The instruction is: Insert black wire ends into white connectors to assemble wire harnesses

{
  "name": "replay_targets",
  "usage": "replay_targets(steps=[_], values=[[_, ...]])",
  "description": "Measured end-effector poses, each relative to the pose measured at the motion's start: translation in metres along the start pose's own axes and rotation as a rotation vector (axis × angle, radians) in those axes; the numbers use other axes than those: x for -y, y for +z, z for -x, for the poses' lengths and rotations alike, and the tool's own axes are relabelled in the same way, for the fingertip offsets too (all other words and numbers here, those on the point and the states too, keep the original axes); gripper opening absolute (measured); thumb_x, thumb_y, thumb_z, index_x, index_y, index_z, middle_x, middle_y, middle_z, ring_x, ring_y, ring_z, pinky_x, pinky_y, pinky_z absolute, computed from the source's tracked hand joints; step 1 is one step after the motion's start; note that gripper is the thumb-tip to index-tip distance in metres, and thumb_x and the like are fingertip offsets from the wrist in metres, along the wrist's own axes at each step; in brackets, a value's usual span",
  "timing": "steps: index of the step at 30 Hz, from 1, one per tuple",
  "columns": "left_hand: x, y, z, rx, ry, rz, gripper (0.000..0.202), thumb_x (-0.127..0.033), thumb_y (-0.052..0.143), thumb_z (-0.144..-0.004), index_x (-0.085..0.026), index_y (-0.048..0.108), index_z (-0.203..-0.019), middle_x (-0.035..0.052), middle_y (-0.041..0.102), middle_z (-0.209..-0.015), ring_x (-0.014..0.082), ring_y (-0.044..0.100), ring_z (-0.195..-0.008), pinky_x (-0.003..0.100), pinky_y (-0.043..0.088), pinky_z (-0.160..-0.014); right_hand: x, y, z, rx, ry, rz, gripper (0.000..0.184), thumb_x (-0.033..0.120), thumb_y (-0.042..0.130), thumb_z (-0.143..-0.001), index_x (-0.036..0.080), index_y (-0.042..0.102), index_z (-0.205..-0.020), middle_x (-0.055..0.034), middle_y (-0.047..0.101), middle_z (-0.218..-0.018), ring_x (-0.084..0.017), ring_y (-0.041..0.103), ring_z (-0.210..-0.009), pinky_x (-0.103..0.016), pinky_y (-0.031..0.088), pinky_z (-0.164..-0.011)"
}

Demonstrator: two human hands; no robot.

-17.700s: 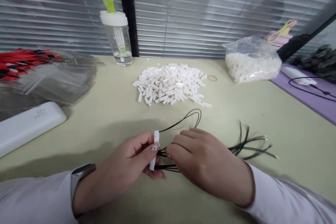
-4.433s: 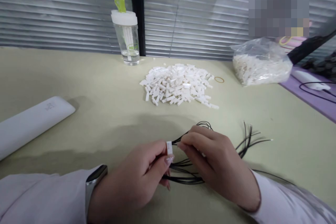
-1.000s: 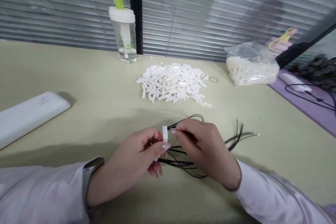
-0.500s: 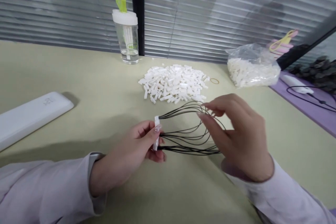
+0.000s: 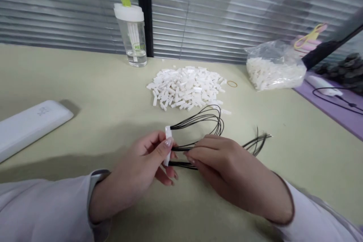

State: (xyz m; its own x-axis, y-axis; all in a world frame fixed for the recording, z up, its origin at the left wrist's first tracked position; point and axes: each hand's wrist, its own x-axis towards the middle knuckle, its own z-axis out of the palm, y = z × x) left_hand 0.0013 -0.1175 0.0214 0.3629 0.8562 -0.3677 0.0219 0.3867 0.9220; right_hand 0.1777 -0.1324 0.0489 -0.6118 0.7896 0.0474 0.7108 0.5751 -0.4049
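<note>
A person's left hand [image 5: 141, 170] pinches a slim white plastic connector housing [image 5: 168, 133] between thumb and fingers just above a pale green table [image 5: 85, 83], near its front edge and ahead of the person's chest. The housing stands nearly upright in the head view, its long axis running from the table up toward the window blinds [image 5: 227, 11], with the top end leaning slightly to the right. The thumb covers its middle. Its wired face points right, toward the right hand [image 5: 229, 168]. A row of thin black wires [image 5: 211, 117] leaves that face. The upper wires arch away in a rounded loop toward a pile of loose white housings [image 5: 187, 89] and curve back under the right hand. The lower ones run almost straight across. The right hand is curled shut, its fingertips [image 5: 189, 157] nipping the lower wires just beside the housing. Beyond the hand the wires' free ends [image 5: 259, 139] fan out on the table, their tips pale. Well behind stand a clear water bottle [image 5: 132, 34] with a white lid, a clear bag of white housings [image 5: 273, 70] and a rubber band [image 5: 232, 83] between pile and bag. A long white case [image 5: 28, 126] lies at the left.
</note>
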Motion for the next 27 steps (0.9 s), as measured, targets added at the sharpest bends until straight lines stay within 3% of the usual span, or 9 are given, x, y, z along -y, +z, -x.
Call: replay_targets(steps=[6, 12, 21, 27], values=[[0.003, 0.0, 0.005, 0.021, 0.051, -0.057, 0.023, -0.037, 0.045, -0.082, -0.016, 0.044, -0.071, -0.0063, 0.048, -0.062, 0.0043, 0.052, -0.047, 0.017, 0.045, -0.048, -0.001, 0.006, -0.005, 0.079, 0.036, -0.155, 0.021, 0.014, 0.04, -0.083, 0.017, 0.058, -0.073, 0.0016, 0.055, -0.064, -0.007, 0.049, -0.062, -0.02, 0.033, -0.059], [0.005, -0.001, 0.004, 0.034, 0.068, -0.106, 0.024, -0.038, 0.043, -0.083, -0.016, 0.043, -0.072, -0.0051, 0.049, -0.062, 0.0058, 0.053, -0.049, 0.018, 0.045, -0.05, -0.001, 0.01, -0.006, 0.072, 0.003, -0.069, 0.017, 0.014, 0.041, -0.082, 0.018, 0.054, -0.072, 0.0041, 0.057, -0.066, -0.007, 0.049, -0.061, -0.02, 0.033, -0.059], [0.006, -0.003, 0.004, 0.035, 0.082, -0.211, 0.025, -0.037, 0.041, -0.084, -0.017, 0.042, -0.07, -0.0054, 0.048, -0.06, 0.0051, 0.053, -0.05, 0.017, 0.044, -0.05, -0.004, 0.01, -0.005, 0.089, -0.112, -0.011, 0.019, 0.018, 0.038, -0.087, 0.023, 0.056, -0.089, 0.0033, 0.06, -0.077, -0.009, 0.055, -0.07, -0.021, 0.038, -0.064], [0.007, -0.003, 0.002, 0.055, 0.083, -0.204, 0.024, -0.038, 0.041, -0.084, -0.017, 0.044, -0.072, -0.005, 0.051, -0.06, 0.006, 0.054, -0.052, 0.017, 0.045, -0.053, -0.003, 0.012, -0.007, 0.047, -0.143, 0.046, 0.019, 0.014, 0.04, -0.085, 0.023, 0.055, -0.09, 0.0035, 0.059, -0.075, -0.009, 0.052, -0.068, -0.023, 0.038, -0.064]])
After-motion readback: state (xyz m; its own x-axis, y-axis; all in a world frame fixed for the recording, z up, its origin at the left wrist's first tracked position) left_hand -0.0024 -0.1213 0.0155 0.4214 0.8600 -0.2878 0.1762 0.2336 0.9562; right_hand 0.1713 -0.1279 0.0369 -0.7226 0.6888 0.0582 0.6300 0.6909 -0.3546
